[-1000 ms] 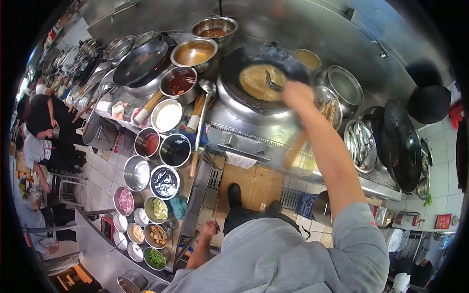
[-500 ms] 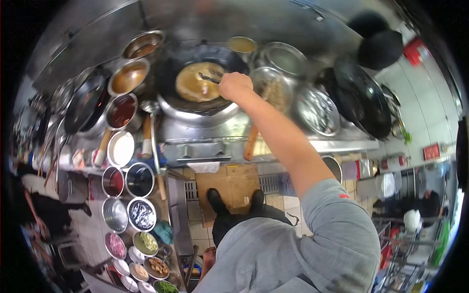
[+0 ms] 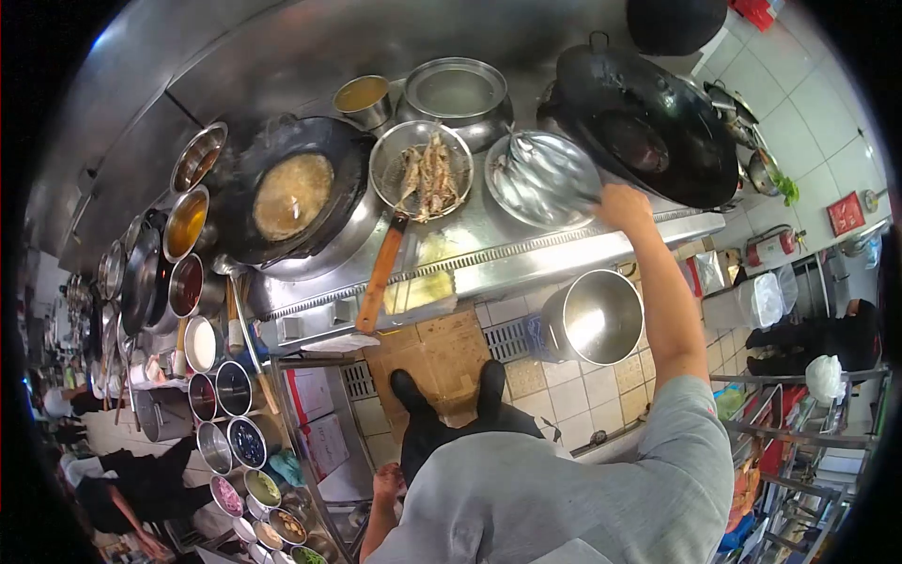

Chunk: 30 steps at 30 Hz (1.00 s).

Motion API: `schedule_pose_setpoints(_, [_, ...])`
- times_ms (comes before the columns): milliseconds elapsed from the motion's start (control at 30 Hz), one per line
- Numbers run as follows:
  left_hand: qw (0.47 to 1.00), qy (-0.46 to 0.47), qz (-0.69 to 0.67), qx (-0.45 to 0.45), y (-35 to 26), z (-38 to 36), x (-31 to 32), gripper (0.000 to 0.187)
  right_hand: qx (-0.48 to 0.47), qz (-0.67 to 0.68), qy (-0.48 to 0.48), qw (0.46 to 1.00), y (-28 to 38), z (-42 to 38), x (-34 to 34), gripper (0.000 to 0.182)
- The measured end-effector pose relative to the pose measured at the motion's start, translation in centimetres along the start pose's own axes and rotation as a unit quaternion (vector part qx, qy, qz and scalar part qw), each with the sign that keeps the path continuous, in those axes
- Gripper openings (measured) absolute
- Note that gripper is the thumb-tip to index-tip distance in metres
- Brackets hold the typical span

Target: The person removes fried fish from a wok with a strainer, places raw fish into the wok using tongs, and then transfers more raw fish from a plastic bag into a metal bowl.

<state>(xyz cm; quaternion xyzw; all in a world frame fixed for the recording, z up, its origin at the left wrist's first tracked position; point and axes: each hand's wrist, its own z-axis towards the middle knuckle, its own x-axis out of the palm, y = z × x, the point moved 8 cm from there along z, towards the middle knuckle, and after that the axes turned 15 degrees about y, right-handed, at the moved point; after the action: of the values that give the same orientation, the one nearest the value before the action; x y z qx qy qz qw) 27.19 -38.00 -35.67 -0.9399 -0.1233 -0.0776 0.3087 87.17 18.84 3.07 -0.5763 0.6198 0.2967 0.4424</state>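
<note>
My right hand (image 3: 625, 205) is at the right rim of a round metal bowl (image 3: 500, 195) full of silvery raw fish (image 3: 545, 174). Its fingers are closed on the dark tail end of a fish, which is blurred. Low at my left side, my left hand (image 3: 388, 481) hangs with curled fingers and nothing visible in it. A black wok (image 3: 348, 155) of light brown oil (image 3: 293, 195) sits on the stove at left, its surface foamy. Between wok and bowl, a wooden-handled strainer (image 3: 381, 277) holds browned fish (image 3: 434, 174).
A lidded pot (image 3: 456, 89) and a small oil can (image 3: 363, 101) stand behind the strainer. Another large wok (image 3: 648, 127) leans at right. A deep steel pot (image 3: 594, 318) is below the counter edge. Seasoning pots (image 3: 186, 285) and a ladle (image 3: 249, 324) line the left.
My right hand has moved from above the wok, where it held a slim dark thing over the oil, rightward to the fish bowl. My view has shifted right.
</note>
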Motion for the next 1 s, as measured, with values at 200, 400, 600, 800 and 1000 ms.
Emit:
schedule_pose_setpoints(200, [0.975,-0.038,0.22,0.01,-3.2,-2.3,3.7,0.035,-0.038,0.008,0.064,0.997,-1.5,4.2,6.7,0.042])
schedule_pose_setpoints(400, [0.979,-0.062,0.194,-0.021,-3.3,-1.5,3.6,0.028,-0.072,0.004,0.003,0.997,-2.9,1.6,4.7,0.037])
schedule_pose_setpoints(600, [0.965,-0.057,0.252,-0.036,-2.6,-0.8,4.0,0.024,-0.067,-0.014,-0.058,0.996,-3.6,-1.0,0.8,0.037])
schedule_pose_setpoints(800, [0.981,-0.039,0.189,-0.038,-3.6,-0.5,3.2,0.026,-0.054,-0.085,-0.068,0.993,-2.3,-1.2,0.4,0.034])
schedule_pose_setpoints(1000, [0.999,-0.049,-0.01,-0.001,-2.3,-2.1,1.8,0.012,-0.051,-0.145,-0.151,0.976,-0.8,6.3,3.5,0.03])
